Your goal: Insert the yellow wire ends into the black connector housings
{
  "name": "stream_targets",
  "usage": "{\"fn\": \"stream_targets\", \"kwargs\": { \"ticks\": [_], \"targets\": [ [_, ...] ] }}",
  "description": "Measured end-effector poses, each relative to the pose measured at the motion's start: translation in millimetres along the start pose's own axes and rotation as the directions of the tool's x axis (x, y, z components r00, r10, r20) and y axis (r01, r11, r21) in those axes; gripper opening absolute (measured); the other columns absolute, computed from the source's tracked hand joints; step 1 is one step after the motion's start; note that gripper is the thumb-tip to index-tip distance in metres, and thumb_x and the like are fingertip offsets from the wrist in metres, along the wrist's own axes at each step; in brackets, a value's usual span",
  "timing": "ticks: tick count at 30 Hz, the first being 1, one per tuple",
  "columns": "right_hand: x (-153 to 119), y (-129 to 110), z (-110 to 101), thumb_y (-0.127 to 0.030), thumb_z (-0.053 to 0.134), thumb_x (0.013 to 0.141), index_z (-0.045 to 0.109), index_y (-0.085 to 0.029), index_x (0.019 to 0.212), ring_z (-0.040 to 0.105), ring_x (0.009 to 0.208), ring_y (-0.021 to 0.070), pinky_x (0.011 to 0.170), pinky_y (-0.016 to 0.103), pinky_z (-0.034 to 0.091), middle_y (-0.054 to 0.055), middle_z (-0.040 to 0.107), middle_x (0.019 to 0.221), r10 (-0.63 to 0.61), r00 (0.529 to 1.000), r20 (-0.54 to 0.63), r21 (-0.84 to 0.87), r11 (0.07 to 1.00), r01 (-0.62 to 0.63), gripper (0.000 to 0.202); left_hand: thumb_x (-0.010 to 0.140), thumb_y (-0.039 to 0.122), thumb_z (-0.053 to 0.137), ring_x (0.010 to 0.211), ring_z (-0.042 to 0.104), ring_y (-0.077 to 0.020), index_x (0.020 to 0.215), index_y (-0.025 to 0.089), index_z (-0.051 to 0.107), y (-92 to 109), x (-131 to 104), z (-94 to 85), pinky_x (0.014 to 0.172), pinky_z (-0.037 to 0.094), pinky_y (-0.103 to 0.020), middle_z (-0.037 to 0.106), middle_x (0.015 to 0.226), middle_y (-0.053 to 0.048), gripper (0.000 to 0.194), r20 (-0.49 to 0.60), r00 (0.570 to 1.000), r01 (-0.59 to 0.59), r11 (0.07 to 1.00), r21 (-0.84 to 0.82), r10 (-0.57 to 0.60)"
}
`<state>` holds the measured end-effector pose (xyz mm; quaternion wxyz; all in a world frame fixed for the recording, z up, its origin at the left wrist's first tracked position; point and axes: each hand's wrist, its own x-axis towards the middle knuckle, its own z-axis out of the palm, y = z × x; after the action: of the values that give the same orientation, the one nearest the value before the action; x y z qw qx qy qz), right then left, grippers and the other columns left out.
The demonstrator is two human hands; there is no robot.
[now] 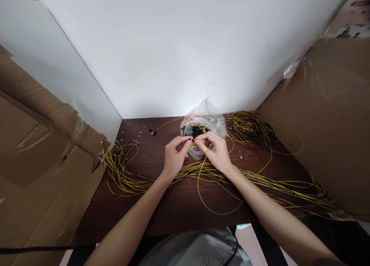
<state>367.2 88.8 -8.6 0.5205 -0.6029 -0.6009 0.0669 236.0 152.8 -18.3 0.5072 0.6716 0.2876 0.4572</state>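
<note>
My left hand [175,154] and my right hand [214,148] meet over the front of a clear plastic bag [218,123]. Each hand pinches with thumb and fingertips; a small dark piece shows between them, too small to make out well. Black and yellow parts [199,129] lie in the bag just behind my fingers. A thin yellow wire [199,189] hangs from my right hand's fingers and loops over the table. Beneath my wrists, a long bundle of yellow and black wires [187,171] crosses the table.
A tangled yellow coil [245,123] lies at the back right of the brown table [173,208]. Small white bits [140,133] and a black and yellow piece [153,132] lie back left. Cardboard stands at left [43,162] and right [326,123], with a white wall [179,54] behind.
</note>
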Motion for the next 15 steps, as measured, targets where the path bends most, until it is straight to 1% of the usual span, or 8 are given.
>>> {"fn": "stream_targets", "kwargs": {
  "ticks": [2,5,8,12,15],
  "targets": [
    [1.0,-0.1,-1.0,-0.029,0.055,0.082,0.063,-0.019,0.087,0.054,0.074,0.0161,0.068,0.029,0.043,0.004,0.060,0.078,-0.006,1.000,-0.020,0.020,1.000,0.006,0.014,0.079,0.030,0.057,0.054,0.049,-0.0080,0.091,0.017,0.068,-2.0,-0.8,-0.8,0.043,0.039,-0.018,0.060,0.080,-0.004,0.021,0.040,0.998,-0.046,0.997,0.066,0.044],
    [1.5,0.2,-1.2,-0.029,0.055,0.083,0.063,-0.019,0.086,0.054,0.075,0.0163,0.071,0.030,0.043,0.004,0.061,0.079,-0.028,1.000,0.007,0.036,0.999,0.027,0.014,0.081,0.030,0.054,0.063,0.051,-0.0109,0.089,0.017,0.068,-2.8,-1.7,-1.4,0.049,0.039,-0.019,0.058,0.078,-0.004,0.020,0.092,0.990,-0.123,0.977,0.175,0.108],
    [1.2,-0.2,-1.1,-0.028,0.053,0.084,0.063,-0.019,0.083,0.053,0.074,0.0160,0.069,0.030,0.043,0.004,0.060,0.078,-0.039,0.999,0.032,0.048,0.998,0.038,0.014,0.082,0.030,0.053,0.063,0.049,-0.0112,0.086,0.017,0.068,-1.8,-1.8,-1.7,0.052,0.038,-0.021,0.056,0.074,-0.003,0.020,0.115,0.982,-0.170,0.960,0.220,0.148],
    [0.9,-1.9,-1.6,-0.028,0.052,0.084,0.062,-0.018,0.077,0.052,0.070,0.0150,0.066,0.028,0.042,0.003,0.058,0.074,-0.049,0.999,0.016,0.052,0.998,0.048,0.016,0.082,0.030,0.053,0.060,0.048,-0.0110,0.084,0.017,0.068,0.0,-1.2,-1.9,0.053,0.036,-0.021,0.056,0.072,-0.003,0.020,0.122,0.981,-0.174,0.957,0.232,0.149],
    [0.7,-1.8,-1.8,-0.028,0.051,0.084,0.060,-0.017,0.077,0.051,0.067,0.0137,0.064,0.027,0.041,0.003,0.058,0.074,-0.023,0.999,-0.025,0.039,0.999,0.024,0.016,0.082,0.030,0.053,0.063,0.050,-0.0118,0.084,0.016,0.068,0.1,-0.9,-2.2,0.054,0.037,-0.021,0.058,0.074,-0.003,0.020,0.118,0.984,-0.155,0.961,0.229,0.131]
  ]
}}
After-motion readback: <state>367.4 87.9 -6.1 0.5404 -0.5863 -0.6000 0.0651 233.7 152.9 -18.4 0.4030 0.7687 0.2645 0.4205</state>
